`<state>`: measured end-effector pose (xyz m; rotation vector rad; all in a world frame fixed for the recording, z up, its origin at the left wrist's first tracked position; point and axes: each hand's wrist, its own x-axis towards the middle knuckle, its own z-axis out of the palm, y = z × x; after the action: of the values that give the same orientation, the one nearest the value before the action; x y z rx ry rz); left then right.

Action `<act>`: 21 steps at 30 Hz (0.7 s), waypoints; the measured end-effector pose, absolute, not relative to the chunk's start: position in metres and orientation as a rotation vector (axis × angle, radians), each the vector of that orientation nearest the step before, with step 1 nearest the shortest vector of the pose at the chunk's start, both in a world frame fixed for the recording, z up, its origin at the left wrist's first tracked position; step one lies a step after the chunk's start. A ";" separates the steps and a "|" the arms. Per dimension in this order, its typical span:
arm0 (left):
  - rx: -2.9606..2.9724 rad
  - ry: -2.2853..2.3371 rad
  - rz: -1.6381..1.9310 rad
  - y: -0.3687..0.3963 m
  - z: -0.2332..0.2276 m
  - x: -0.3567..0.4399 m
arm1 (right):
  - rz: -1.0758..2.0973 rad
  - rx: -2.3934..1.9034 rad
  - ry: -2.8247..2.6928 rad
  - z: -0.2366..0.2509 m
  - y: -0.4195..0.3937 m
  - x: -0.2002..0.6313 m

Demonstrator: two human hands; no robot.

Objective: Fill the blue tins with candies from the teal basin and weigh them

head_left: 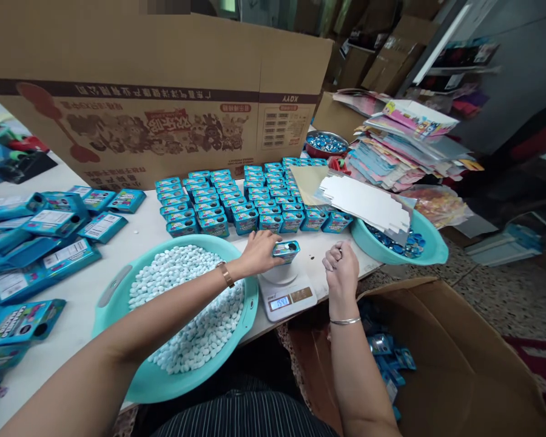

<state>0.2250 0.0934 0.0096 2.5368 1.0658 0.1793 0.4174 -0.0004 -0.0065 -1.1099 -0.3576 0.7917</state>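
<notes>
Light touch pays

On the tabletop point(84, 318), a turquoise basin point(164, 391) of pale pellets point(209, 328) sits left of the scale point(276, 291). The right grip point(341, 267) is curled closed, any contents hidden; the left grip point(260, 252) pinches a small blue box point(290, 250) over the scale's far side, contact unclear. A gentle, upright hold seems best
</notes>
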 end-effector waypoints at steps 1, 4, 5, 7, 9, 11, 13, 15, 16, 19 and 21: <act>2.539 1.063 0.174 0.093 0.009 0.226 | 0.768 -1.205 -0.507 -0.005 0.000 0.415; 2.551 1.055 0.174 0.093 0.007 0.227 | 0.618 -1.523 -1.037 0.000 0.002 0.408; 2.554 1.052 0.175 0.093 0.007 0.227 | 0.552 -1.622 -1.203 0.002 0.003 0.406; 2.558 1.056 0.172 0.093 0.007 0.227 | 0.431 -1.787 -1.472 0.004 0.006 0.401; 2.560 1.059 0.169 0.093 0.007 0.226 | 0.354 -1.890 -1.669 0.005 0.011 0.395; 2.558 1.062 0.166 0.093 0.007 0.226 | 0.311 -1.947 -1.791 0.006 0.017 0.387; 2.553 1.067 0.167 0.092 0.006 0.226 | 0.309 -1.980 -1.835 0.008 0.023 0.381; 2.545 1.073 0.171 0.092 0.006 0.225 | 0.351 -1.969 -1.791 0.009 0.028 0.378; 2.541 1.073 0.175 0.092 0.006 0.225 | 0.391 -1.927 -1.733 0.010 0.029 0.378; 2.525 1.066 0.196 0.094 0.007 0.222 | 0.609 -1.639 -1.374 0.013 0.026 0.390; 2.514 1.061 0.211 0.096 0.006 0.219 | 0.816 -1.367 -1.033 0.014 0.018 0.404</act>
<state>0.2187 0.0956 0.0064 2.5138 1.0609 0.2112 0.4036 0.0178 0.0145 -1.3670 -1.0331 0.8159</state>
